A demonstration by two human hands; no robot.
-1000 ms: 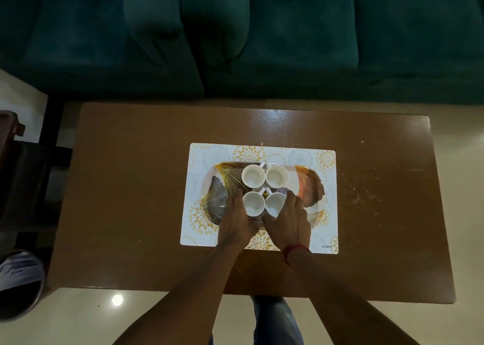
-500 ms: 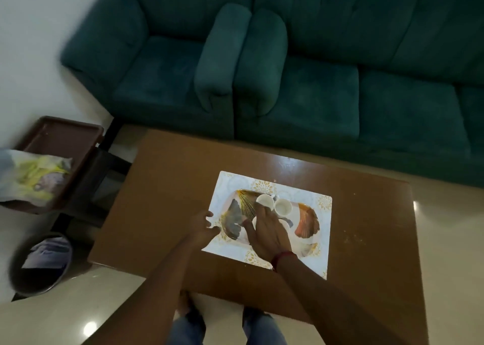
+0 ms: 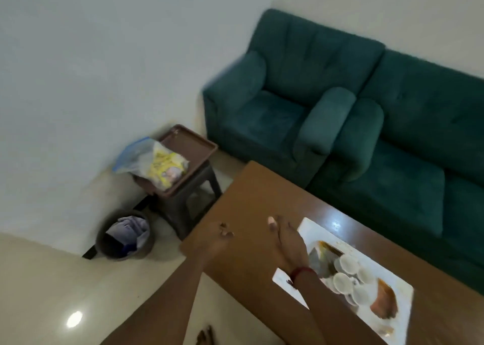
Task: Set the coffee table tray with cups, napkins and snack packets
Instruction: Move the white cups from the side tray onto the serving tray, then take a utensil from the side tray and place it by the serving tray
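The patterned tray (image 3: 385,306) lies on a white placemat (image 3: 403,321) on the brown coffee table (image 3: 251,203), lower right. Several white cups (image 3: 348,263) stand clustered on the tray. My right hand (image 3: 288,242) hovers over the table just left of the tray, fingers apart, holding nothing. My left hand (image 3: 217,240) is over the table's left corner, fingers loosely curled, with nothing in it. A clear bag with yellow snack packets (image 3: 162,165) sits on a brown tray (image 3: 193,148) atop a dark stool (image 3: 188,200) to the left.
A round bin (image 3: 124,236) with crumpled paper stands on the floor beside the stool, near the white wall. A green armchair (image 3: 288,95) and a green sofa (image 3: 424,145) stand behind the table. Light tiled floor lies at the lower left.
Both hands have left the cups and tray and moved left over the table. The view has swung left, bringing the stool, snack bag and bin toward the middle.
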